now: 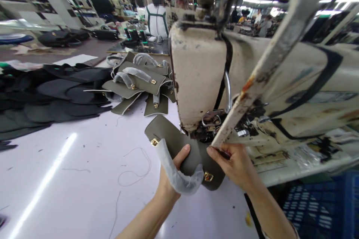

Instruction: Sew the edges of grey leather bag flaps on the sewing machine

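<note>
An olive-grey bag panel [179, 138] lies on the white table under the head of a sewing machine [196, 71]. A handle wrapped in clear plastic [179, 179] curves across it, with a gold buckle [208, 176] at its right end and another at its left. My left hand [171, 179] reaches through the handle and is closed on the panel, thumb flat on top and fingers hidden beneath. Fingers bent in a pinch, my right hand [235, 164] grips the panel's right-hand part beside the machine's bar. Needle and presser foot cannot be made out.
Similar olive panels with wrapped handles [140, 80] are piled behind. Black pieces [56, 93] are stacked at left. A rusty white metal bar [260, 63] slants down close to my right hand. Loose threads [137, 183] lie on the table; a blue crate [322, 205] stands lower right.
</note>
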The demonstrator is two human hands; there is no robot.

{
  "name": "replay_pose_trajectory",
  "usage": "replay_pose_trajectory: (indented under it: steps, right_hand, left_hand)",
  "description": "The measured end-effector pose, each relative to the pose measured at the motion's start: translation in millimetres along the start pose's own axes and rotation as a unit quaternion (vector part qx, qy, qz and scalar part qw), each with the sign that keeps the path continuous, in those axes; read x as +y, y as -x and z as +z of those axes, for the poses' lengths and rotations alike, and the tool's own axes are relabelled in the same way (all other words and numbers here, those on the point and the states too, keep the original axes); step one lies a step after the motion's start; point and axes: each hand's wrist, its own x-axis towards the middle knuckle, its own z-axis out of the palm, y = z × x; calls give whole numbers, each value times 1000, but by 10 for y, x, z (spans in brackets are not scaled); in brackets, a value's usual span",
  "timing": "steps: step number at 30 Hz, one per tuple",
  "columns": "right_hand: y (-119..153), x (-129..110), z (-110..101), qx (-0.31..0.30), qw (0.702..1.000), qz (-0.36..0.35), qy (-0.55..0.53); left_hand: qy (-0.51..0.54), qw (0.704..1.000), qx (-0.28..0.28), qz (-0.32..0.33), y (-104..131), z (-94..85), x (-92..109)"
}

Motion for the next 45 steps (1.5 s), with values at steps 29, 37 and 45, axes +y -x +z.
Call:
replay_pose_trajectory:
  steps: [29, 37, 45]
  right_hand:
    - [-111, 254, 32, 5, 990, 76, -120]
    - [-74, 227, 104, 13, 990, 78, -120]
    - [-28, 128, 202, 27, 984, 90, -150]
  left_hand:
    - [56, 995, 71, 49, 45, 176, 63]
    - [106, 994, 26, 4, -42, 133, 140]
    - [69, 997, -19, -2, -112, 85, 263]
